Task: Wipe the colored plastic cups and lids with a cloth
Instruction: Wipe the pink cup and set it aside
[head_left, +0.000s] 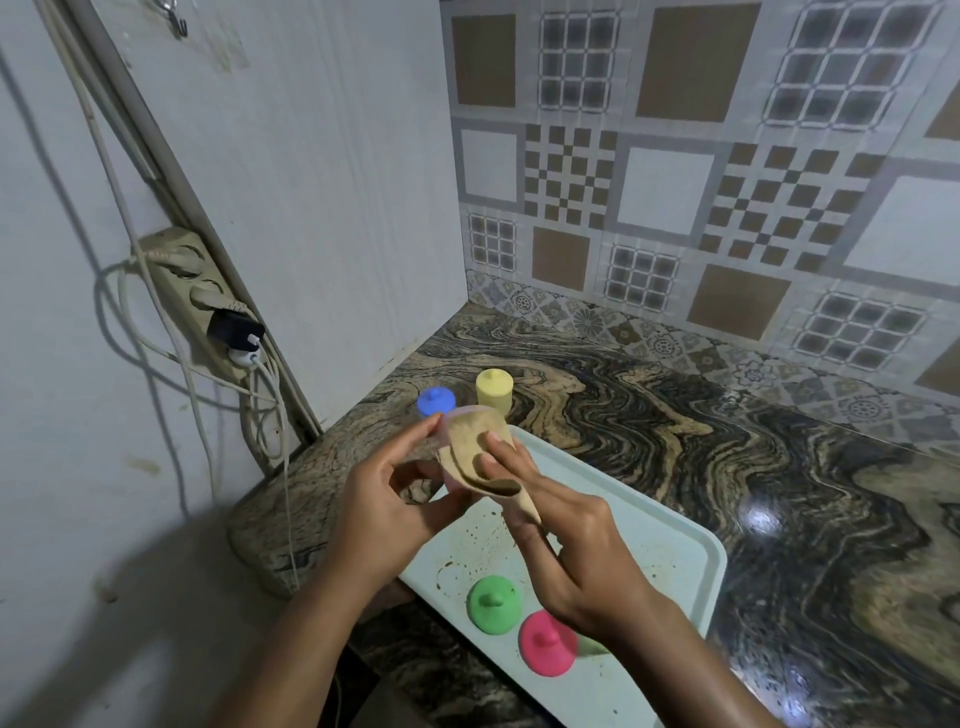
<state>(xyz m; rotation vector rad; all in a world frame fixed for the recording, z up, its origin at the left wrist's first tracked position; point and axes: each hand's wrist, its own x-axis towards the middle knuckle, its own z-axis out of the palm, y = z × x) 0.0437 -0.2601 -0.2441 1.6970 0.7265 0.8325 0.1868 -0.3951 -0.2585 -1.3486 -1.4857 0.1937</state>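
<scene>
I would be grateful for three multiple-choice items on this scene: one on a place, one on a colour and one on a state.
1. Where do the green lid and the pink lid lie?
A. on the floor
B. on the tray
C. on the power strip

2. What colour of lid stands beside the yellow cup?
A. red
B. black
C. blue

3. What is the right hand doing?
A. pressing the cloth on the held cup
B. lying flat on the tray
C. lifting the green lid

Answers:
1 B: both lids sit at the near end of the tray.
2 C: the blue lid is just left of the yellow cup.
3 A: its fingers push the cloth against the held cup, which the left hand grips.
</scene>
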